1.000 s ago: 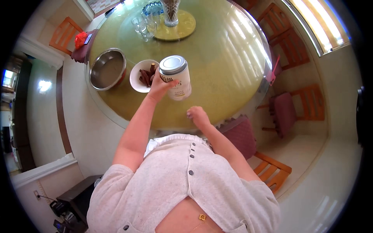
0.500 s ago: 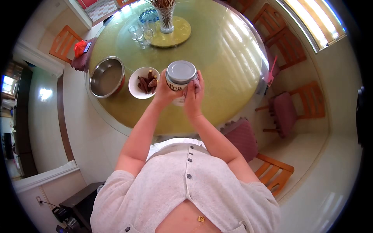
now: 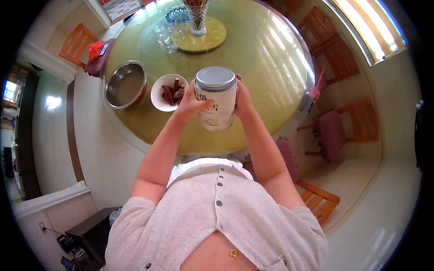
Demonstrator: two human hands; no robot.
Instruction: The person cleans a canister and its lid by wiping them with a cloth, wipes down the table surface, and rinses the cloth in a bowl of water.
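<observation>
A white canister (image 3: 216, 108) with a grey lid and dark printed characters is held upright over the near part of the round table (image 3: 266, 67). My left hand (image 3: 192, 106) grips its left side, with the thumb across the front. My right hand (image 3: 243, 97) is curled against its right side, and most of its fingers are hidden behind the canister. A bit of greyish-purple cloth (image 3: 237, 89) shows between the right hand and the canister. Left of my left hand stands a white bowl (image 3: 157, 95) of reddish-brown, root-like pieces (image 3: 172, 92).
A metal basin (image 3: 108, 92) sits at the table's left edge. Farther back, several clear glasses (image 3: 168, 40) and a glass vase (image 3: 198, 22) of dry stems stand on or by the yellow turntable (image 3: 212, 40). Wooden chairs (image 3: 361, 119) surround the table.
The canister has turned, so more of its label faces me and its body shows down to the base. My right hand has shifted from the front to the right side, with the cloth.
</observation>
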